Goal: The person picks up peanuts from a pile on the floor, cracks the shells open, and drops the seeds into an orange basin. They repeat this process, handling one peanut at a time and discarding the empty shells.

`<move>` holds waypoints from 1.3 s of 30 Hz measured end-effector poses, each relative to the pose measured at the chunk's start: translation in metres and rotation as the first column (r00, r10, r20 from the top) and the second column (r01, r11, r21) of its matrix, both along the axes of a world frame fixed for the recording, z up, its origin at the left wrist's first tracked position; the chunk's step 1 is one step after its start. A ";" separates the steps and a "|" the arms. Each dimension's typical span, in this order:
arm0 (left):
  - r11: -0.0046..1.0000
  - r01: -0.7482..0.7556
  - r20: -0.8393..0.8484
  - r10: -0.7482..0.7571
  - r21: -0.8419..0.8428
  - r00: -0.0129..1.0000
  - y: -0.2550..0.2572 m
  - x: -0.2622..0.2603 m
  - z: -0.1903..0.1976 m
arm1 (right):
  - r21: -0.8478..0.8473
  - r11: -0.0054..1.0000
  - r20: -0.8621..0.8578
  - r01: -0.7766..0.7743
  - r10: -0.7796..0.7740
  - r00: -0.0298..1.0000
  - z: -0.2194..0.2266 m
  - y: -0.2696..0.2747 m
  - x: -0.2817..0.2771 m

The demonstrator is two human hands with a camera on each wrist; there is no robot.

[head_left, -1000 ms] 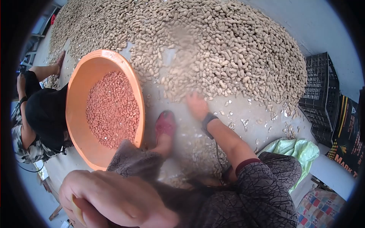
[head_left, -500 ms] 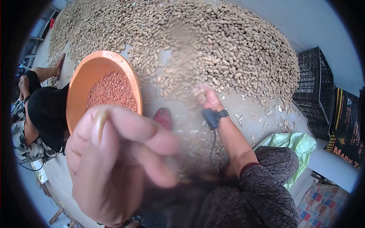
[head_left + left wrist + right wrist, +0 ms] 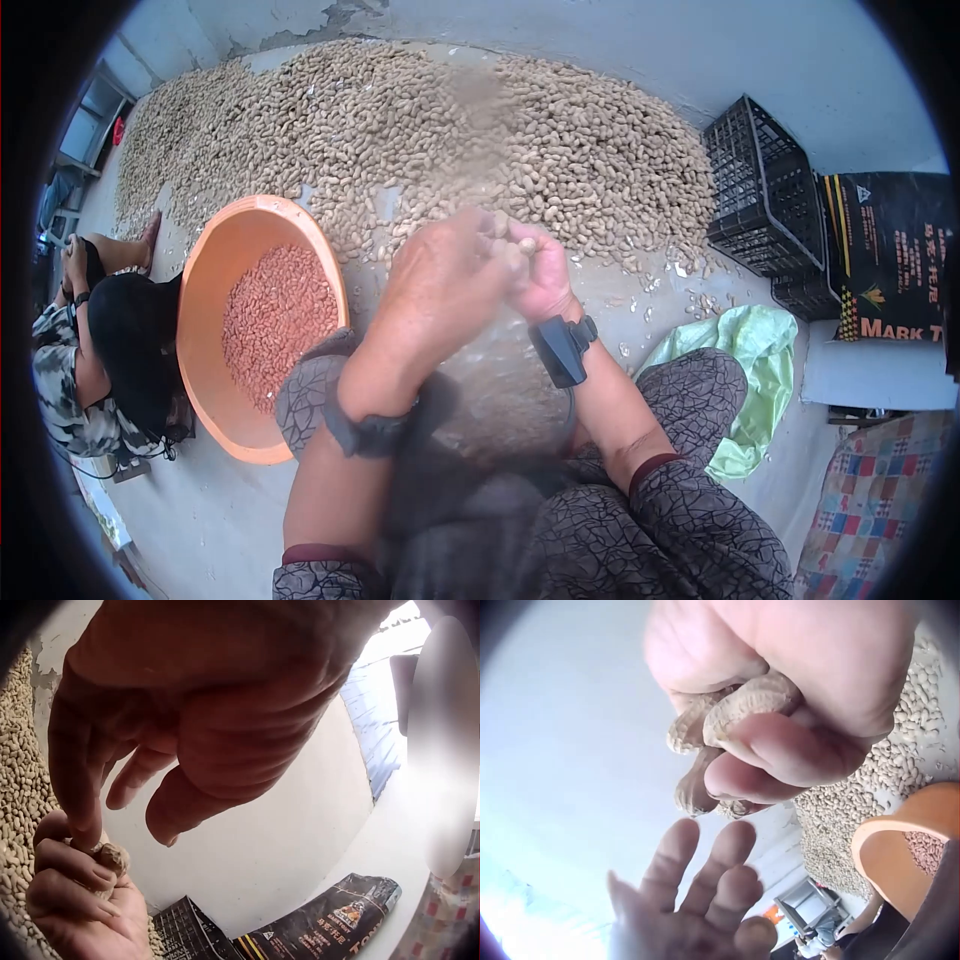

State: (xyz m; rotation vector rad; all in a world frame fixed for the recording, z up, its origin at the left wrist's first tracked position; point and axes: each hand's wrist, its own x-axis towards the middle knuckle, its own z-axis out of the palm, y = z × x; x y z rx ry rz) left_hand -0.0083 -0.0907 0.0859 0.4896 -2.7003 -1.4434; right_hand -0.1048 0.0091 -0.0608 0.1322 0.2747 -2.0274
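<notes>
In the head view both hands meet before the heap of unshelled peanuts point(image 3: 600, 150). My right hand point(image 3: 543, 275) curls round several peanuts in their shells point(image 3: 751, 706), some sticking out past its fingers in the right wrist view. Close by, the left hand point(image 3: 430, 290) reaches over toward these nuts. Its fingers point(image 3: 671, 859) are spread and slightly bent in the right wrist view, with no nut between them. From the left wrist, a fingertip of this hand overlaps the right hand's fingers beside one nut, and the thumb stands apart.
An orange basin point(image 3: 200, 375) holding red shelled peanuts point(image 3: 278, 320) stands on the floor at the left, beside a seated person point(image 3: 75, 370). Black crates point(image 3: 770, 200), a black printed sack point(image 3: 890, 250) and a green sack point(image 3: 770, 370) line the right. Shell bits dot the floor.
The right hand has lifted from the heap's edge with peanuts in its grip. The left hand has moved from close below the camera forward to the right hand. The head view has tilted up.
</notes>
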 end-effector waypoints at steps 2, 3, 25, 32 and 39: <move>0.995 0.056 -0.007 -0.057 -0.088 0.998 0.011 -0.006 -0.009 | 0.028 1.000 0.042 -0.001 -0.001 0.999 0.025 0.014 0.009; 0.980 0.095 0.001 -0.096 -0.177 0.995 0.016 -0.009 -0.013 | 0.123 0.992 0.048 0.037 -0.043 0.998 0.036 0.019 0.014; 0.872 0.471 -0.237 -0.434 0.133 0.869 0.061 -0.026 -0.015 | 0.277 0.954 -0.124 0.119 -0.088 0.988 0.086 0.115 0.014; 0.920 0.386 -0.166 -0.370 0.073 0.914 0.067 -0.039 -0.025 | 0.266 0.952 -0.089 0.151 -0.131 0.987 0.068 0.108 0.008; 0.866 0.350 -0.149 -0.317 0.357 0.937 0.072 -0.052 -0.018 | 0.299 0.902 -0.142 0.311 -0.281 0.949 0.080 0.115 0.000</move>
